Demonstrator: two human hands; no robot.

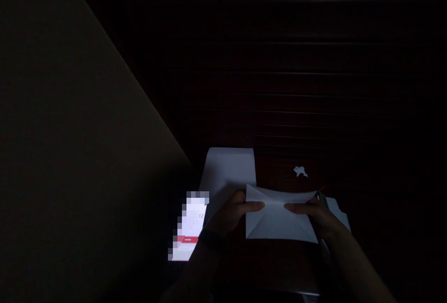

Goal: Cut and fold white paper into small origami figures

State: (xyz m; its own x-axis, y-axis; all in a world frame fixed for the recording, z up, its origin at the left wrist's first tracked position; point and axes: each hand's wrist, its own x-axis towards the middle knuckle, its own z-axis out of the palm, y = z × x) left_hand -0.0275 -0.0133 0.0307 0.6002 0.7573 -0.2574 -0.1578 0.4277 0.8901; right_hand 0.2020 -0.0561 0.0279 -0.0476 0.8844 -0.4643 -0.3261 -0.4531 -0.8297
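Note:
A creased white sheet of paper (pixel 279 224) is held up between my two hands, above a dark wooden table (pixel 268 265). Diagonal fold lines run from its corners toward the middle. My left hand (pixel 232 211) grips its left edge, thumb lying on top and pointing inward. At the right edge my right hand (pixel 316 212) pinches it the same way, its thumb tip close to the left one. The fingers under the paper are hidden. Around my left wrist is a dark band (pixel 212 240).
Left of centre lies a larger stack or sheet of white paper (pixel 228 168). A lit screen (pixel 190 242), partly pixelated, glows beside my left forearm. Farther back sits a small folded paper piece (pixel 300 171). More white paper (pixel 338 212) shows behind my right hand. The room is very dark.

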